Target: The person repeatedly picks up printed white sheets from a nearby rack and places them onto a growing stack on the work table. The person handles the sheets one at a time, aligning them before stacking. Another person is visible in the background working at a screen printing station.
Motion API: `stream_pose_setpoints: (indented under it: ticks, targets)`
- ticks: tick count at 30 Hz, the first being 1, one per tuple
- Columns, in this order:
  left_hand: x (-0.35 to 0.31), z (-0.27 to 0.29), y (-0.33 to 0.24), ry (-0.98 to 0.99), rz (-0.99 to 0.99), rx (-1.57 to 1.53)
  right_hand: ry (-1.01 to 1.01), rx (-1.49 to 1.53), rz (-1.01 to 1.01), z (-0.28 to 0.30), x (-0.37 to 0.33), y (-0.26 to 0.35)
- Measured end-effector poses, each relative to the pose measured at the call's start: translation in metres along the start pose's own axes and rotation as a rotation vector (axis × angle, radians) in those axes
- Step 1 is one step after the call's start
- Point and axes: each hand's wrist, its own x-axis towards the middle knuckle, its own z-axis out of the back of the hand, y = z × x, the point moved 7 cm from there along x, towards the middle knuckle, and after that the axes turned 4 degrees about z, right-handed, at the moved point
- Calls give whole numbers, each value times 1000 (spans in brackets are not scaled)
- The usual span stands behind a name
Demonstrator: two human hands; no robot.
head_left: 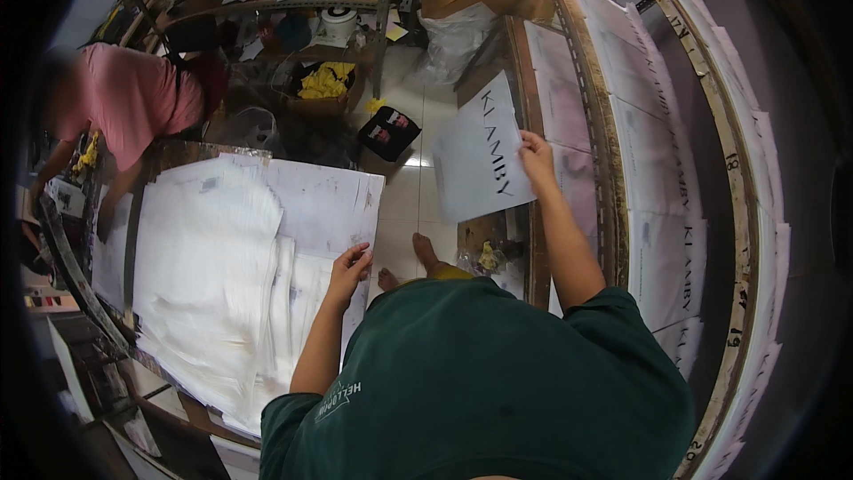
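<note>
My right hand (536, 158) is closed on the right edge of a white printed sheet (462, 160) with large dark lettering. The sheet is held up and tilted, to the left of a long rack. Over the right edge of a table, my left hand (353, 268) has its fingers loosely bent and a little apart, with nothing visible in them. Next to it, a thick, uneven stack of thin white sheets (204, 249) covers much of a pale board (342, 200).
Printed sheets (662, 160) lie in rows along the rack (591, 80) at right. Across the table at left, a person in a pink shirt (133, 93) leans over. Beyond are a black printed cloth item (389, 133), a box of yellow cloth (327, 82) and a clear plastic bag (451, 40).
</note>
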Motion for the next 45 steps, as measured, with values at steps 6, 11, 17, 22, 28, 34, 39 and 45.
stream_pose_setpoints:
  ticks: [6, 11, 17, 22, 28, 34, 39, 45]
  targets:
    - [2, -1, -4, -8, -31, 40, 59, -254, 175, 44, 33, 19]
    - [1, 2, 2, -10, -52, -21, 215, -328, 200, 67, 53, 39]
    - [0, 7, 6, -28, -87, -6, 213, -327, 146, 89, 59, 84]
    - [3, 9, 9, -21, -110, 16, 127, -367, 236, 96, 64, 111]
    - [10, 12, 19, 32, -131, -7, 146, -458, 212, 108, 80, 131]
    - [13, 18, 22, 87, -143, -31, 95, -453, 363, 108, 90, 157]
    - [20, 17, 28, 125, -162, -26, 66, -446, 352, 111, 95, 149]
    - [-7, 7, 16, -105, -528, 556, 116, -411, 511, 82, 90, 111]
